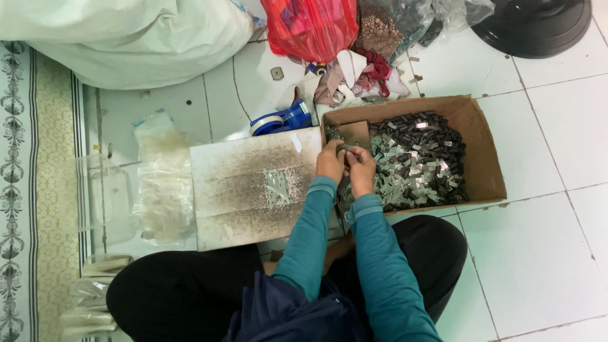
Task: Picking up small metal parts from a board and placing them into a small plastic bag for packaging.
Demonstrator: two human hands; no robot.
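Both hands meet over the near left corner of the box point(481, 152), fingers pinched together on 1 small grey clip point(347, 148). The left hand point(330, 161) and right hand point(361, 168) each have a closed grip on it, fingertips touching; how much of the clip each grip covers is too small to tell. Teal sleeves point(373, 253) run back from the hands to the lap, with black trousers point(177, 294) and a dark blue cloth point(278, 313) nearest the camera.

Just right of the grip, the box holds a heap of silvery clips point(405, 180) on the near side and dark tubes point(418, 126) farther in. A loose cardboard flap point(356, 133) sits just beyond the grip.

Left of the grip lies a smudged white board point(240, 190) on the floor, with a small pile of metal strips point(277, 185) on it. Farther left are clear plastic bags point(161, 183) and a patterned mat point(38, 190).

Beyond the board, a blue tape dispenser point(282, 119) rests on the tiles. Farther still are a red bag point(310, 28), crumpled cloth point(373, 63), a large white sack point(126, 38), and a black round base point(535, 25) at the far right.
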